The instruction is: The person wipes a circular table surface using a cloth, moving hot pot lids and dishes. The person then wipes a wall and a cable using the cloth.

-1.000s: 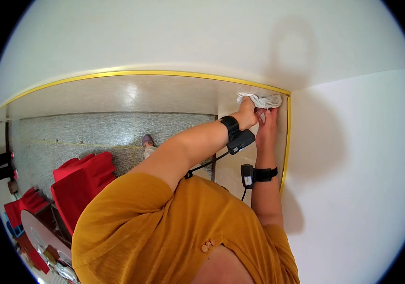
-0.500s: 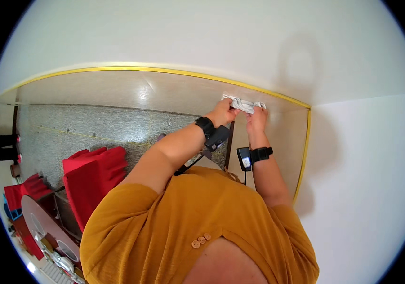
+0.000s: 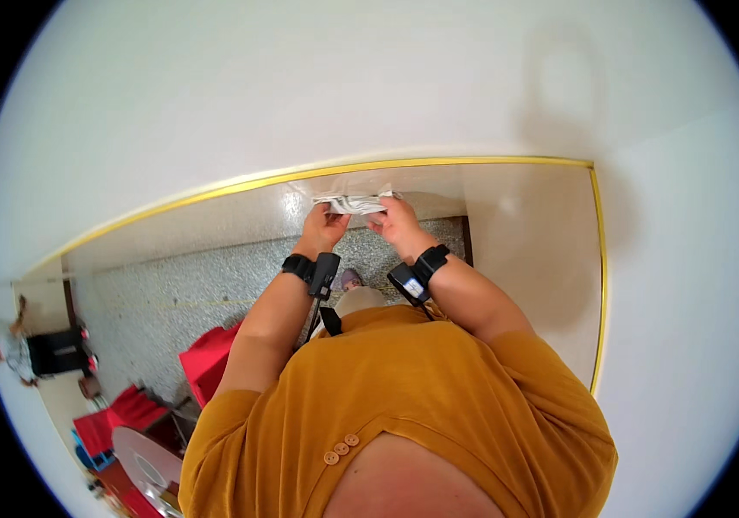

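Observation:
A crumpled white cloth with dark streaks or folds is stretched between my two hands. It lies against the glossy beige wall panel, a little below the yellow trim strip. My left hand grips the cloth's left end, fingers closed. At the other end, my right hand pinches it, with the thumb side along the upper edge. Some fingertips are hidden behind the cloth. Both wrists carry black straps with small black boxes.
Below me is a speckled grey floor, with my shoe showing. Red-covered chairs and a round table stand to the left. Farther left is another person in dark clothes. The white wall rises above the trim.
Both hands have shifted left along the panel with the cloth, away from the corner. The cloth looks straighter between them. My view has turned too, and my shoe has come into sight.

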### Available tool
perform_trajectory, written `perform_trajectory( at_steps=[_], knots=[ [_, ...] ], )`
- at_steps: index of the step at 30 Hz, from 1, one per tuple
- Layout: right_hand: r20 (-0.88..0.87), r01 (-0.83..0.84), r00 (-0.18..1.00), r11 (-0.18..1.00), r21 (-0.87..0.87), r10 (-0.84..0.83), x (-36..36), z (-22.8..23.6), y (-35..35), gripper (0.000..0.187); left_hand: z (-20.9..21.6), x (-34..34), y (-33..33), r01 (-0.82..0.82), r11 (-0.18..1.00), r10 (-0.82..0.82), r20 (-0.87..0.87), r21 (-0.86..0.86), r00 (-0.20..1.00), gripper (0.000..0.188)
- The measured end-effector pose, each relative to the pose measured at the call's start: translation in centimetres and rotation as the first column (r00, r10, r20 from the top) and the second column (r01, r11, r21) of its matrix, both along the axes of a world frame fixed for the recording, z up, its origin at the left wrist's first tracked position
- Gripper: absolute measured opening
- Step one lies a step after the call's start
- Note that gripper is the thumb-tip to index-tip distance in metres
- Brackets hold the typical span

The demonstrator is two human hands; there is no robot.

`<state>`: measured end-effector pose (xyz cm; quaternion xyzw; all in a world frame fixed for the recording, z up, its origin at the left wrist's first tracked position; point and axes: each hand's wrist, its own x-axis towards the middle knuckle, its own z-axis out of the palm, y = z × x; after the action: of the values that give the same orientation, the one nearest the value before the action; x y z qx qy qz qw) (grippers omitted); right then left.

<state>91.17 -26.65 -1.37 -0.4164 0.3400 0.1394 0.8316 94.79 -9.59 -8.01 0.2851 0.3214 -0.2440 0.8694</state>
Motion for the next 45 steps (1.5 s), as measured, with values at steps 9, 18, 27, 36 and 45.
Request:
perform_trajectory(
  at_steps=[9, 18, 27, 36, 45],
  knots=[
    [-0.055, 0.358, 0.933, 0.932, 0.061, -0.355, -2.4, 2.5, -3.7, 0.02, 6.4, 0.0, -5.7, 0.13, 0.986, -0.132, -0.013, -0.108, 0.991, 0.028],
    [0.478, 0.711, 0.662, 0.685, -0.156, -0.578, -8.6, 27.2, -1.0, 0.025, 29.6, -4.6, -6.2, 0.443, 0.777, -0.485, 0.024, -0.448, 0.874, 0.028],
    [0.61, 0.686, 0.665, 0.674, -0.272, -0.431, -9.5, 29.6, -5.5, 0.041, 30.8, -5.5, -16.0, 0.385, 0.82, -0.407, 0.042, -0.424, 0.912, 0.02],
    [0.617, 0.717, 0.65, 0.629, -0.302, -0.444, -7.9, 20.4, -11.3, 0.047, 24.4, -6.8, -20.9, 0.335, 0.868, -0.36, 0.0, -0.366, 0.933, 0.018],
    [0.583, 0.663, 0.718, 0.628, -0.407, -0.38, -9.0, 18.9, -14.6, 0.05, 23.6, -7.6, -23.7, 0.412, 0.814, -0.395, 0.13, -0.409, 0.91, 0.018]
  ],
)
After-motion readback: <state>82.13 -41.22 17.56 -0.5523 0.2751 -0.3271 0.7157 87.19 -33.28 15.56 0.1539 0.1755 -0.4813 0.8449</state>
